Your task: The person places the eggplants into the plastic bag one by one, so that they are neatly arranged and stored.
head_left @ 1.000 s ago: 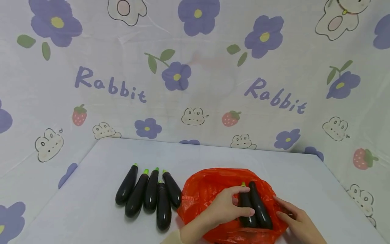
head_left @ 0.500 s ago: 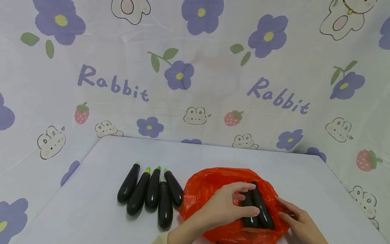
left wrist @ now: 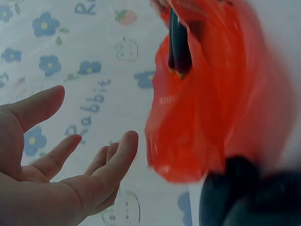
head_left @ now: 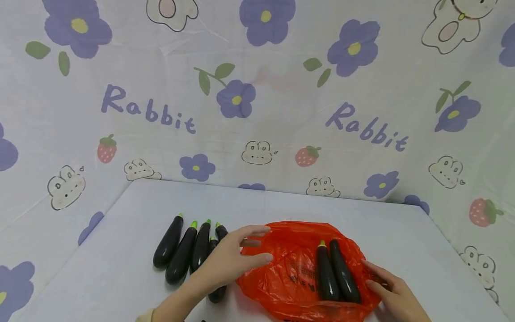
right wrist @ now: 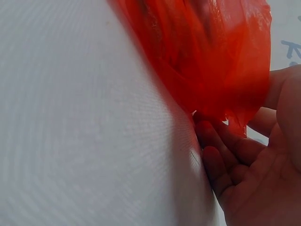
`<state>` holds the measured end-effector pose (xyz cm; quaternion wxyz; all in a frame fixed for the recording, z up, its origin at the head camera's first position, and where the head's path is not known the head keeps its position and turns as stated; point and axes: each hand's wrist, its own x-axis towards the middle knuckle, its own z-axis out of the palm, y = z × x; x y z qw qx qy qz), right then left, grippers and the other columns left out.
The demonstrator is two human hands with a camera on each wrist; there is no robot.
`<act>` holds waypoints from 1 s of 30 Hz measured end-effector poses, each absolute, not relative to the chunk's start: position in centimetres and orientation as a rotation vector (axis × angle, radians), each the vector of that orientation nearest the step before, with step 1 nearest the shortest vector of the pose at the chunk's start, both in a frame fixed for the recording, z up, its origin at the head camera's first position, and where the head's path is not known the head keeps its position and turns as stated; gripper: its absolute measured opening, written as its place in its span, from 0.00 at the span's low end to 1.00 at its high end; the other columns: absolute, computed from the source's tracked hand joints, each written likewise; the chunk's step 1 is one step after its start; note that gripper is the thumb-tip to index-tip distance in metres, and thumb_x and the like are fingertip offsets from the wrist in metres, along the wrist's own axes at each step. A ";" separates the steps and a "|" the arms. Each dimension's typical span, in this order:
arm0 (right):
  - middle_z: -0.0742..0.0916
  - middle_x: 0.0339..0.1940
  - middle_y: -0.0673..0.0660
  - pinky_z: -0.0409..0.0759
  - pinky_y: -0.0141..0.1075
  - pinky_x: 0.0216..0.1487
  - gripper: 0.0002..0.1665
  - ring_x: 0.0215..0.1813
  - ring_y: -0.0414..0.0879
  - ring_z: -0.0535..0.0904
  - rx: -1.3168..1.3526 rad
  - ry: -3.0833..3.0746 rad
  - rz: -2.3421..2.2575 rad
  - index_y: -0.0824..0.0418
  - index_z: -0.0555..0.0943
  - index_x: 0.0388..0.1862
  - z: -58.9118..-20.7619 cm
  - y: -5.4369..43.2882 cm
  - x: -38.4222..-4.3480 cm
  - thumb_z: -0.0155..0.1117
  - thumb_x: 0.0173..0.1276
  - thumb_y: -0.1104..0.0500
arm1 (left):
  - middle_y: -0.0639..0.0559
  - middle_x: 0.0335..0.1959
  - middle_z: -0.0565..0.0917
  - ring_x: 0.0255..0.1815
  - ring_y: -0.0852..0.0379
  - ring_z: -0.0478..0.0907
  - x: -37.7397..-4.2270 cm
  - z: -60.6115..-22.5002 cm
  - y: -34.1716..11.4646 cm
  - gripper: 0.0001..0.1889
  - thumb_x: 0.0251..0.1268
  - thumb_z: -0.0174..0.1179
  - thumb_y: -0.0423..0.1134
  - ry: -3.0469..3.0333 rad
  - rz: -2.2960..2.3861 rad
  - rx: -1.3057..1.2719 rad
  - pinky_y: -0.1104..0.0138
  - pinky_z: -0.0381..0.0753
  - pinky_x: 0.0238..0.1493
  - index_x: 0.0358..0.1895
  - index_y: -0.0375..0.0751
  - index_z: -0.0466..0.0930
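Observation:
A red plastic bag [head_left: 277,273] lies on the table with its mouth spread wide. Inside its right half are two dark eggplants side by side, a left one [head_left: 327,277] and a right one [head_left: 344,277]. My left hand [head_left: 225,261] hovers at the bag's left edge, fingers spread and nothing between them; the left wrist view also shows this hand [left wrist: 70,179] holding nothing. With thumb and fingers, my right hand [head_left: 398,295] pinches the bag's right rim. In the right wrist view, its fingers [right wrist: 235,146] reach under the red plastic.
Several more eggplants [head_left: 168,241] with green stems lie left of the bag, some partly covered by my left arm. The white table [head_left: 120,277] backs onto a hanging cloth [head_left: 277,125] printed with flowers and rabbits.
My left hand has let go of the left eggplant in the bag, lifted off and moved left to the bag's left edge. My right hand stays at the right rim.

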<state>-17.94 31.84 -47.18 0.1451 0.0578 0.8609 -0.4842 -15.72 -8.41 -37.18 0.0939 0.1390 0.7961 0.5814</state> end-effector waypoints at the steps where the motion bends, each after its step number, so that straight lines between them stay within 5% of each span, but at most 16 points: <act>1: 0.70 0.69 0.70 0.79 0.50 0.54 0.33 0.63 0.61 0.71 0.172 2.477 -1.400 0.65 0.62 0.75 -47.2 31.9 -17.9 0.57 0.75 0.61 | 0.51 0.60 0.78 0.60 0.45 0.74 -15.7 -37.2 -9.2 0.29 0.59 0.71 0.49 2.364 1.734 0.398 0.52 0.82 0.48 0.64 0.55 0.76; 10: 0.69 0.70 0.71 0.78 0.50 0.54 0.34 0.63 0.62 0.71 0.177 2.471 -1.401 0.65 0.61 0.76 -47.3 32.1 -17.8 0.57 0.75 0.60 | 0.54 0.61 0.77 0.60 0.50 0.75 -15.4 -37.7 -15.3 0.27 0.57 0.72 0.49 2.618 1.627 0.215 0.50 0.78 0.54 0.62 0.60 0.78; 22: 0.69 0.71 0.69 0.77 0.51 0.56 0.33 0.65 0.63 0.70 0.171 2.491 -1.383 0.64 0.62 0.76 -47.5 31.7 -17.9 0.57 0.75 0.60 | 0.44 0.65 0.73 0.63 0.43 0.72 -14.6 -41.1 -24.0 0.32 0.63 0.67 0.52 2.720 1.618 0.090 0.50 0.76 0.55 0.68 0.47 0.72; 30: 0.69 0.70 0.69 0.77 0.51 0.56 0.34 0.65 0.63 0.69 0.162 2.498 -1.374 0.64 0.62 0.76 -47.3 31.9 -17.7 0.58 0.74 0.59 | 0.47 0.64 0.75 0.56 0.54 0.76 -15.2 -43.3 -27.2 0.32 0.65 0.64 0.55 2.815 1.612 -0.105 0.66 0.77 0.45 0.69 0.45 0.72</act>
